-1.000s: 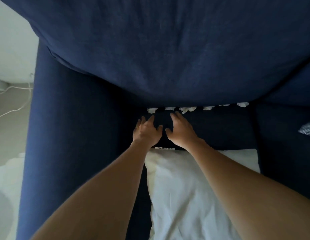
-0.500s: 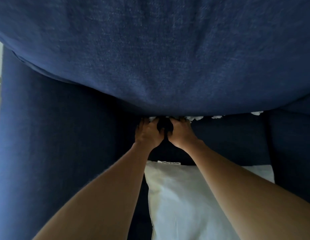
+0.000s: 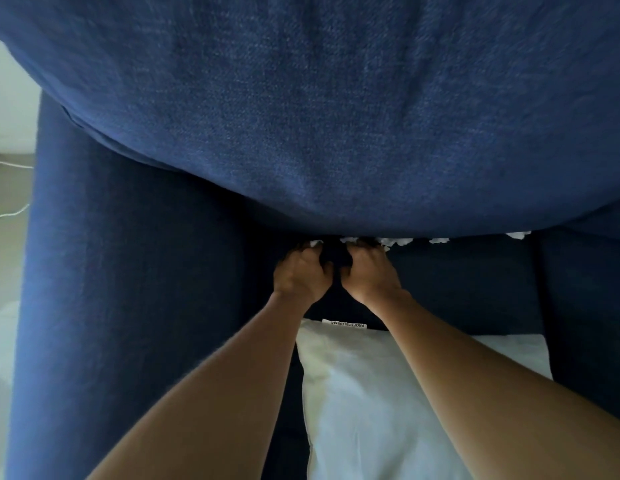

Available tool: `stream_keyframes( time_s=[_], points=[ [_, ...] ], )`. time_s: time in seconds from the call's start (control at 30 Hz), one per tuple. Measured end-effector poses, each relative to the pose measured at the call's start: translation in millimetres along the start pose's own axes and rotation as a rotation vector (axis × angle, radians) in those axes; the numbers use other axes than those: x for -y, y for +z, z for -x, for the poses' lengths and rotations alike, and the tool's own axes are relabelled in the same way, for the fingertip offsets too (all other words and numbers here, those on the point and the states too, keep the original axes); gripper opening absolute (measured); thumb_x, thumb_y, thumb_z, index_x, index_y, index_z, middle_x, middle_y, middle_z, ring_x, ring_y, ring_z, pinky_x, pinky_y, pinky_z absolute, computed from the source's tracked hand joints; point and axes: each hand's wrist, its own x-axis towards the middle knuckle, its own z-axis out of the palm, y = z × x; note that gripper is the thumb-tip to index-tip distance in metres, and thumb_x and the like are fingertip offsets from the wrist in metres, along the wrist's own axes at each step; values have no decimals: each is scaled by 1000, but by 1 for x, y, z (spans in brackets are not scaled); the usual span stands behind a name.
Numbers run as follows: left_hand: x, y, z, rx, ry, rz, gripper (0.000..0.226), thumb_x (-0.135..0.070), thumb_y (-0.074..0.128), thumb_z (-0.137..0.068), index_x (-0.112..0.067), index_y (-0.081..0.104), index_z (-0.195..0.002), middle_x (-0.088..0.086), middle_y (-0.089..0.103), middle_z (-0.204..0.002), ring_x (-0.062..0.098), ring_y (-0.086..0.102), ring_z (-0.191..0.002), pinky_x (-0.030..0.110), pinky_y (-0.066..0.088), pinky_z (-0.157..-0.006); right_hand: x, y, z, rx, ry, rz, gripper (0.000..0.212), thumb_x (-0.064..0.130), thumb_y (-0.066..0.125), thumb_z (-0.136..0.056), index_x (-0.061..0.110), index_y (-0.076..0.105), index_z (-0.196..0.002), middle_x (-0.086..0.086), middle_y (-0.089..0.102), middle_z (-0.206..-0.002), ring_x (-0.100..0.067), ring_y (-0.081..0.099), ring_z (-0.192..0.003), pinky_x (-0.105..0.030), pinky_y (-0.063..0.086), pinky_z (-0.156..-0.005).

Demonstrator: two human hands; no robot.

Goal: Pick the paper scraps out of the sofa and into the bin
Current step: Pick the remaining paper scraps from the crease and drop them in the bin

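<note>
Several white paper scraps [image 3: 398, 241] lie in a row in the crease where the navy sofa's back cushion [image 3: 319, 116] meets the seat [image 3: 457, 289]. My left hand [image 3: 301, 273] reaches the left end of the row, with its fingers curled onto a scrap [image 3: 315, 242]. My right hand [image 3: 369, 271] is beside it, fingertips curled onto the scraps near the middle. More scraps [image 3: 438, 241] sit further right, and one [image 3: 518, 235] at the far right. No bin is in view.
A white pillow [image 3: 388, 403] with a small label lies on the seat under my forearms. The sofa's armrest [image 3: 111, 306] rises on the left. Pale floor with a white cable [image 3: 7, 188] shows beyond it.
Both hands went forward from the seat into the crease and their fingers curled onto the scraps. The view moved closer to the back cushion.
</note>
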Motion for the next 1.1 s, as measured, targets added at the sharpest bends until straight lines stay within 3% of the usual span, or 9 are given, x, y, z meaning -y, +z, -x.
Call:
stream_keyframes(
  time_s=[0.13, 0.27, 0.4, 0.5, 0.63, 0.8, 1.0, 1.1],
  points=[
    [-8, -11, 28, -77, -58, 83, 29, -34, 51, -93, -20, 66, -114, 6, 70, -108, 30, 66, -100, 36, 53, -81, 4, -12, 26, -61, 4, -40, 24, 16, 51, -88, 12, 61, -110, -10, 64, -114, -33, 56, -113, -40, 50, -82],
    [-21, -30, 67, -164, -104, 157, 31, -36, 54, -92, -13, 66, -108, 8, 70, -107, 33, 66, -99, 37, 54, -80, 10, -36, 60, -151, -39, -39, 21, 20, 49, -91, 11, 64, -103, -11, 70, -104, -32, 64, -100, -38, 51, -78],
    [-37, -56, 111, -251, -146, 277, 24, -26, 56, -90, -7, 61, -104, 11, 67, -104, 33, 65, -92, 34, 51, -72, 19, -70, 98, -255, -112, -30, 16, 16, 53, -90, 9, 60, -103, -12, 70, -101, -32, 65, -95, -35, 47, -70],
    [-40, -75, 144, -333, -146, 340, 24, -20, 58, -88, -7, 55, -108, 10, 64, -106, 31, 61, -90, 33, 47, -69, 29, -92, 127, -306, -178, -31, 17, 11, 56, -89, 9, 54, -105, -13, 70, -97, -32, 67, -89, -30, 40, -62],
    [-32, -91, 179, -412, -144, 412, 32, -18, 59, -90, -11, 53, -120, 11, 60, -111, 28, 60, -95, 33, 47, -74, 47, -108, 159, -362, -237, -77, 18, 12, 55, -90, 8, 55, -108, -14, 69, -97, -34, 66, -88, -32, 42, -62],
    [-7, -102, 205, -476, -123, 501, 12, -20, 66, -87, -10, 67, -95, 9, 68, -98, 24, 63, -85, 33, 54, -72, 79, -112, 188, -379, -249, -141, 18, 24, 54, -93, 11, 63, -101, -10, 69, -98, -32, 65, -89, -30, 38, -65],
    [55, -104, 242, -527, -99, 569, 13, -17, 70, -85, -4, 74, -86, 7, 68, -87, 22, 63, -81, 31, 53, -71, 133, -66, 216, -369, -311, -143, 17, 19, 56, -90, 5, 64, -87, -11, 58, -103, -30, 60, -89, -29, 37, -65],
    [108, -102, 273, -556, -189, 622, 11, -13, 69, -85, -4, 73, -84, 7, 68, -82, 23, 60, -76, 30, 50, -67, 174, -24, 233, -306, -350, -178, 12, 12, 56, -88, 6, 67, -87, -9, 59, -101, -28, 61, -86, -35, 48, -68]
  ],
)
